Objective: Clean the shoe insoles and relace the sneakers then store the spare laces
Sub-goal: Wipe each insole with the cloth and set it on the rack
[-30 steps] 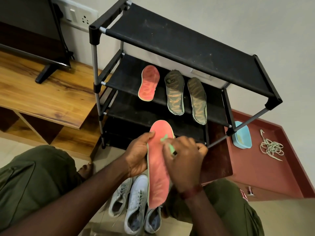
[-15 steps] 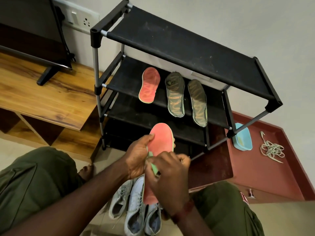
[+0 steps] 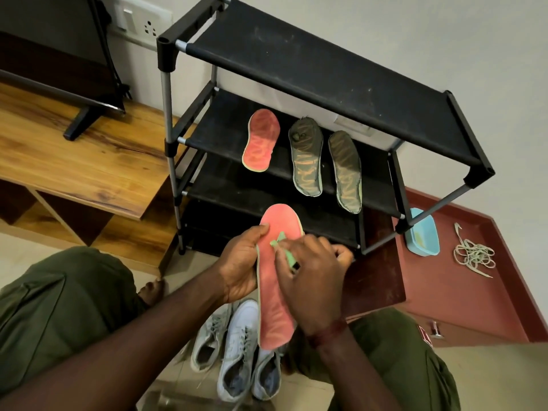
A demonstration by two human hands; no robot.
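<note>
The long coral-pink foam insole [image 3: 275, 307] is held between the hands. Its long axis runs away from the person, toe toward the black fabric shoe rack [image 3: 326, 69] and heel over the pale grey sneakers [image 3: 240, 345] on the floor. The left hand [image 3: 240, 268] grips its left edge near the forefoot. The right hand [image 3: 311, 280] reaches across from the right, pinching a small green brush [image 3: 288, 256] against the forefoot. The scrubbing strokes will probably run heelward along that axis.

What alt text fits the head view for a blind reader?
A person's left hand holds a pink insole while the right hand holds a green brush against it. Three other insoles lie on a black rack; sneakers sit below.
</note>
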